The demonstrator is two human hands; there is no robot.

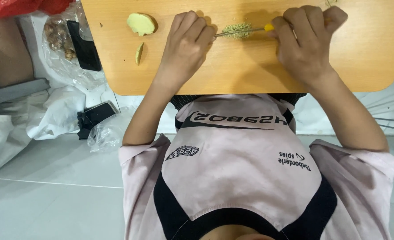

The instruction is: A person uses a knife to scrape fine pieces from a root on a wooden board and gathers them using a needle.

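The white tiled floor (50,186) fills the lower part of the view, and the person's pink and black shirt (245,178) hangs over it. Above that lies the wooden tabletop (361,53), light brown with rounded corners. Left of it, on the floor, sit crumpled white cloth (55,113), a clear plastic bag of brown lumps (59,40) and a dark flat phone (97,113).

The right hand (305,42) is closed around the yellow handle of a knife (250,30), whose thin blade lies across the tabletop pointing toward the other hand. The left hand (188,44) rests knuckles up with its fingers curled down, fingertips pressing on the tip end of the blade. Between the two hands, under the blade, sits a small heap of finely chopped ginger (237,30), pale green-yellow.

Well to the left of the hands, a peeled ginger chunk (141,23) lies on the tabletop, and just below it a thin ginger slice (138,53).
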